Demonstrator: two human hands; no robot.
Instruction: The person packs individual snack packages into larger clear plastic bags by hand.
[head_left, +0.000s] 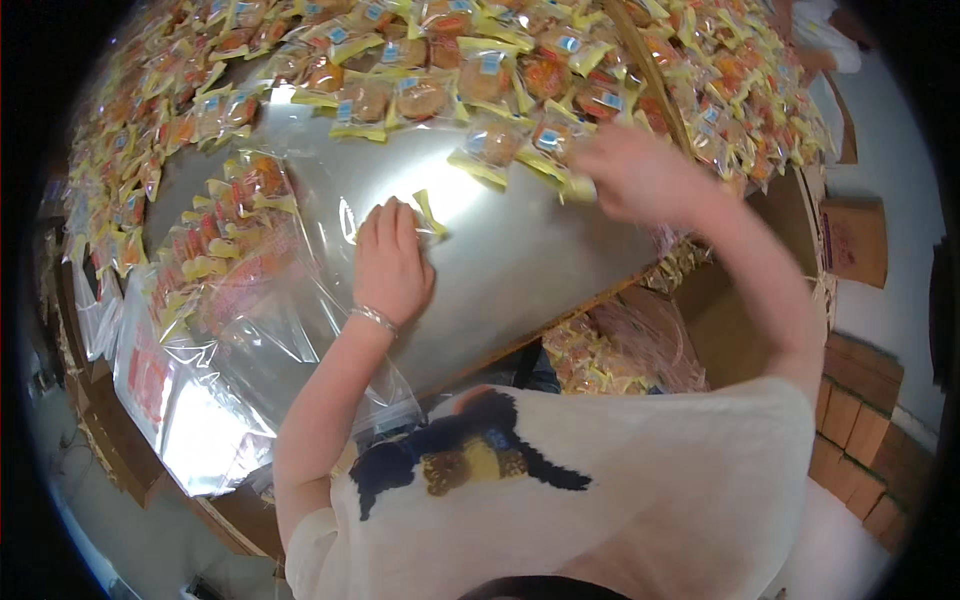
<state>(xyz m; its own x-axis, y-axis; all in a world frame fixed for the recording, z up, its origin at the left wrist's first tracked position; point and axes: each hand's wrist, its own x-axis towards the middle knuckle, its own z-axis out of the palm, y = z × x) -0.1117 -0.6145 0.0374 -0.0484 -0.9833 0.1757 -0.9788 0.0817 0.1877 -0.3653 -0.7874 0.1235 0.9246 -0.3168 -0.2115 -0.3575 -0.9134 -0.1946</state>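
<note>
My left hand (394, 259) lies palm down at the middle of the metal tabletop (495, 277), over a clear wrapper whose yellow crimped end (429, 214) sticks out beyond the fingers. My right hand (626, 172), blurred, is at the near edge of a spread of wrapped round pastries (491, 142), close to a packet with a yellow end; its fingertips are unclear. Left of my left hand is a large clear plastic bag (285, 330) with several wrapped pastries (232, 217) lined up in it.
A raised strip (652, 75) divides the heaped packets at the right. Below the table edge are more wrapped pastries (592, 360) beside pink plastic. Cardboard boxes (855, 240) stand on the floor at right, and part of another person (821, 37) shows at upper right.
</note>
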